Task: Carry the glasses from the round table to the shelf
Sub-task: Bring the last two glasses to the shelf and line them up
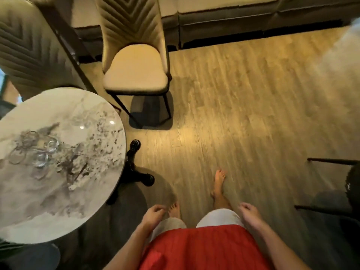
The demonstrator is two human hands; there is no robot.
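I see two glasses (52,145) close together on the worktop (58,201), off to my left — left hand (153,213), right hand (249,213) loosely curled, both holding nothing

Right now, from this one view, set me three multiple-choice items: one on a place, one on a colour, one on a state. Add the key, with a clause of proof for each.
1. Where do the glasses stand?
A on the chair seat; B on the round table; C on the floor.
2. What colour is the person's top?
A red; B blue; C black.
3. What do the left hand and the right hand hold?
A a glass each; B one glass between them; C nothing.

Key: B, the clear glasses stand on the marbled tabletop; A, the cloth at the bottom of the view is red; C, both hang loosely curled over the legs and hold nothing.
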